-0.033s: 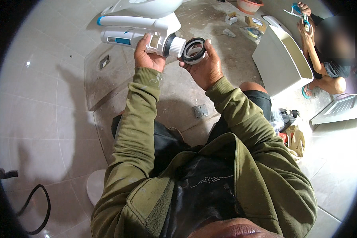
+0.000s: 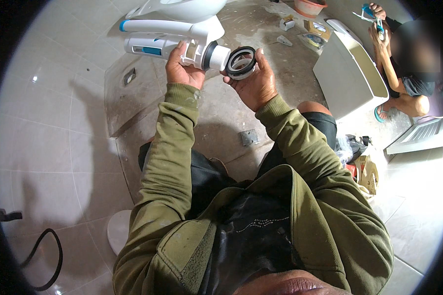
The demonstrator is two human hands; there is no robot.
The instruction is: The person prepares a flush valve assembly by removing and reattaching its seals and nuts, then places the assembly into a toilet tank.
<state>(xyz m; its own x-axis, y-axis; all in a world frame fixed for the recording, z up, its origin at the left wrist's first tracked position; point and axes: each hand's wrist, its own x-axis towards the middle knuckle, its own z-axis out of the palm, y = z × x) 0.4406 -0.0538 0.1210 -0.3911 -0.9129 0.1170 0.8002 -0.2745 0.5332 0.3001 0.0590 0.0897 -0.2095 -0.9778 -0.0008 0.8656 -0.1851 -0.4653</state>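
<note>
The person's right hand (image 2: 256, 88), half curled, holds a black ring (image 2: 241, 48) and a white ring (image 2: 241, 75) just beside the threaded end (image 2: 220, 57) of a white cylinder (image 2: 168, 48), which the left hand (image 2: 183, 71) clasps. An orange tub (image 2: 309, 9) sits by the floor's (image 2: 288, 76) far edge.

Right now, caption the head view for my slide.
Left hand grips a white plastic tube; right hand holds a black ring.

head cam, left of side-by-side fisheye pair, worn | looks down and forward past green jacket (image 2: 339, 221), close, below-left of white tank (image 2: 335, 76) | mid-range: left hand (image 2: 183, 73) and right hand (image 2: 258, 87), both left of tank | tank farther off | wide span: grey tiles (image 2: 44, 147) far left of tank to co-worker (image 2: 416, 87) just right of it; edges bowed
</note>
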